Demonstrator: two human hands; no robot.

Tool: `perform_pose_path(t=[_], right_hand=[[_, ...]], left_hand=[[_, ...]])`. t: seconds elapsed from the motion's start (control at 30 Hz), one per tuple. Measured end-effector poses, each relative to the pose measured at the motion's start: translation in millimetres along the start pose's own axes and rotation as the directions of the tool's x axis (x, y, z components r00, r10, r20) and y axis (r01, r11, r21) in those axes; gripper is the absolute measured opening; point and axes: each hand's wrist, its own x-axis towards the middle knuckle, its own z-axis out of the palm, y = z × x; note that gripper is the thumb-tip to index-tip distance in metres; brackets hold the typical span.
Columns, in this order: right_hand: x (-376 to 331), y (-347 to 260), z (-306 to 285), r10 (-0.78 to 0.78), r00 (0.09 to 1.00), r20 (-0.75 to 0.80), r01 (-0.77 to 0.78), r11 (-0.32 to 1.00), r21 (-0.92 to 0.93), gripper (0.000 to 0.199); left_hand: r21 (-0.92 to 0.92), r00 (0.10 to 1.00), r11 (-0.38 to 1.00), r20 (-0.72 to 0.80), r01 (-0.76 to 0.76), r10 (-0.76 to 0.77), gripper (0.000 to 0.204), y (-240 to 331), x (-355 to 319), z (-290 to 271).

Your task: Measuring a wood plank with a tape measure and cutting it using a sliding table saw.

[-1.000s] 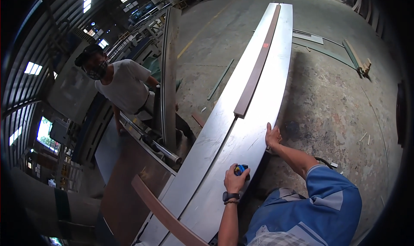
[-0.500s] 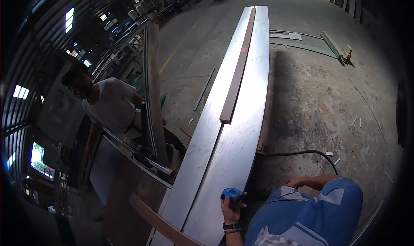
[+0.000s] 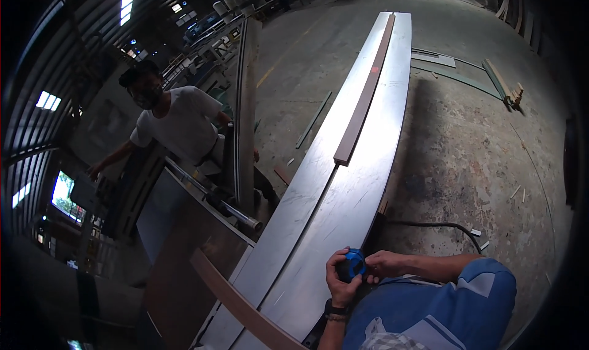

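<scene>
1. Left hand [image 3: 339, 282]: fingers wrapped around a blue-and-black tape measure [image 3: 354, 265], apparently clear of the lap, at the near right edge of the metal table [image 3: 353, 196].
2. Right hand [image 3: 381, 265]: off the metal table's right edge, where it rested a second ago; now brought together with the left at the tape measure, fingertips at its side; whether they grip it cannot be told; the work, it seems, has turned to handling the tool two-handed.
3. Brown strip [image 3: 367, 107]: unmoved, lying lengthwise along the metal table's far half; a curved strip [image 3: 240, 305] crosses its near left corner.
4. Co-worker [image 3: 184, 126]: left of the metal table; one arm, lowered earlier, now extends away from it.
</scene>
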Motion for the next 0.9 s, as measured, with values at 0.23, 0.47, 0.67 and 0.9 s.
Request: perform_pose_path(t=[0.23,0.47,0.67,0.9], right_hand=[[17,12,10,0.012,0.996,0.093,-0.033,0.974,0.223,0.023],[20,8,23,-0.027,0.991,-0.128,0.044,0.991,0.130,0.021],[6,-12,48,-0.246,0.967,-0.058,0.218,0.928,-0.301,0.024],[10,-9,41,-0.466,0.883,0.062,0.410,0.699,-0.585,0.020]], left_hand=[[0.111,0.997,0.994,0.083,-0.006,-0.004,0.058,21,-15,-19],[0.087,0.939,0.941,-0.143,0.326,-0.312,0.062,19,-39,-28],[-0.437,0.809,0.788,-0.198,0.433,-0.554,0.071,-1,-58,-38],[-0.651,0.775,0.653,-0.154,0.387,-0.613,0.059,9,-56,-36]])
